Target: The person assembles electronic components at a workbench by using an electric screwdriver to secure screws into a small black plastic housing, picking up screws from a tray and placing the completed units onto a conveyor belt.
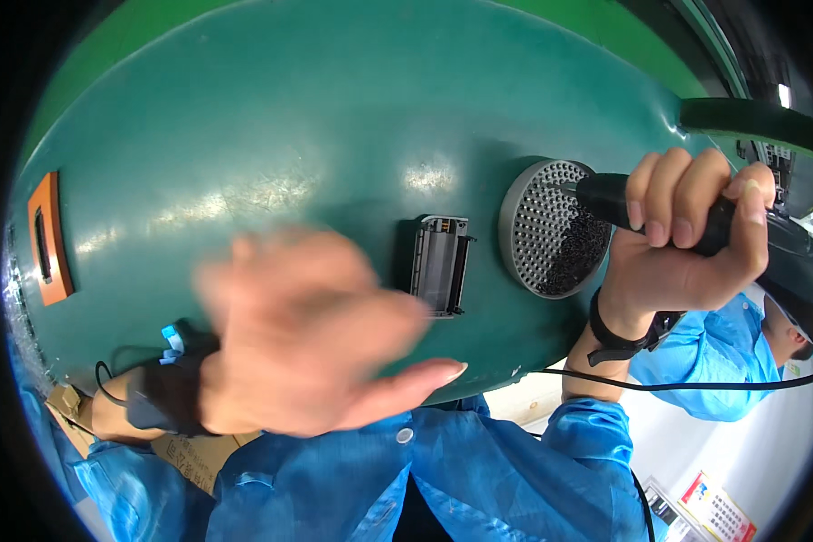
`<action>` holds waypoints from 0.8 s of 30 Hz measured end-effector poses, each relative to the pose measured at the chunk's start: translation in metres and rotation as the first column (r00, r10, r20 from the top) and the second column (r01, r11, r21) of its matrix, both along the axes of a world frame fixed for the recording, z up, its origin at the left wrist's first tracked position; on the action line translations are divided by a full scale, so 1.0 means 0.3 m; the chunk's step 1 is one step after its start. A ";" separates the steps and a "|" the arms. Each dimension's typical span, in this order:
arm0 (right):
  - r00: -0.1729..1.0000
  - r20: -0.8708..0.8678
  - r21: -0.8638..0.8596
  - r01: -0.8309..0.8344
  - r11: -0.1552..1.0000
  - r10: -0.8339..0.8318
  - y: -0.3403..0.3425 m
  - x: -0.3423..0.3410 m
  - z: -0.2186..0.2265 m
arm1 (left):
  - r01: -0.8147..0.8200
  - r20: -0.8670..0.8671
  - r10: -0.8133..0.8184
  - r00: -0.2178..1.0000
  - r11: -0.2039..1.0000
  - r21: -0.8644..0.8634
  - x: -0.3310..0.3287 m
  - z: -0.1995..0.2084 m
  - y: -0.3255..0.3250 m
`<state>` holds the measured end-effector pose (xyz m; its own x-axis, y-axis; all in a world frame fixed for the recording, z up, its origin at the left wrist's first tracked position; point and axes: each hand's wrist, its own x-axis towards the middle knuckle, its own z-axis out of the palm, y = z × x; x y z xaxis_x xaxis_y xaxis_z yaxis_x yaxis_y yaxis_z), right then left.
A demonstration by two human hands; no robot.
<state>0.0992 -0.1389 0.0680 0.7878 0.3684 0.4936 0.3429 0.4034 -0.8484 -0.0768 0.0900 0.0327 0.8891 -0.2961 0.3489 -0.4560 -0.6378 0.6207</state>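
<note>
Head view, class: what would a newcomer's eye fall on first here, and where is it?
Probably the large, blurred left hand, left of centre in the foreground. Next, on the right, the right hand grips a black screwdriver-like tool, its tip over a round grey dish of small dark pieces. Between the hands, a small black rectangular part lies on the green tabletop.
</note>
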 end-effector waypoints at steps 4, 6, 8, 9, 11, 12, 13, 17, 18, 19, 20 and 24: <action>0.999 -0.029 -0.006 -0.019 1.000 0.019 0.005 0.046 -0.009 | -0.131 -0.301 0.042 0.953 0.951 -0.281 0.027 0.025 0.117; 0.999 -0.031 0.013 -0.012 1.000 0.012 0.000 0.107 0.014 | -0.177 -0.372 0.040 0.927 0.923 -0.341 0.089 0.065 0.145; 0.998 -0.047 0.031 0.038 0.999 -0.037 0.040 0.121 0.031 | -0.183 -0.380 0.014 0.925 0.892 -0.413 0.174 0.042 0.192; 0.990 -0.131 0.024 0.057 0.998 -0.053 0.064 0.089 0.027 | -0.208 -0.397 0.024 0.917 0.880 -0.427 0.171 0.026 0.231; 0.987 -0.161 0.034 -0.009 0.999 0.015 0.096 0.037 -0.011 | -0.215 -0.368 0.021 0.929 0.843 -0.493 0.188 -0.040 0.312; 0.973 -0.152 0.025 0.180 0.983 -0.174 0.103 0.001 0.004 | -0.206 -0.346 0.016 0.938 0.829 -0.520 0.206 -0.001 0.333; 0.985 -0.050 0.023 0.169 0.985 -0.168 0.036 -0.023 0.035 | -0.182 -0.309 0.007 0.951 0.822 -0.539 0.227 0.072 0.345; 0.977 -0.041 0.150 0.214 0.965 -0.210 -0.031 -0.116 0.051 | -0.203 -0.274 0.053 0.960 0.804 -0.559 0.108 0.205 0.380; 0.986 -0.105 0.104 0.143 0.984 -0.132 0.014 -0.203 0.023 | -0.301 -0.333 0.122 0.935 0.767 -0.566 -0.036 0.171 0.381; 0.985 -0.159 0.054 0.076 0.996 -0.067 0.047 -0.268 0.005 | -0.385 -0.370 0.188 0.910 0.716 -0.582 -0.147 0.132 0.378; 0.979 -0.199 0.015 0.045 0.999 -0.041 0.059 -0.307 -0.027 | -0.414 -0.394 0.197 0.898 0.682 -0.602 -0.185 0.084 0.356; 0.970 -0.127 -0.039 0.202 0.979 -0.206 0.041 -0.278 0.012 | -0.222 -0.209 0.108 0.972 0.712 -0.666 0.046 0.049 0.456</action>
<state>0.0159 -0.1265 0.0717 0.9041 0.2045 0.3751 0.3024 0.3139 -0.9000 -0.0630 0.2267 0.0473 0.9567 0.1275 0.2616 -0.2540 -0.0729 0.9644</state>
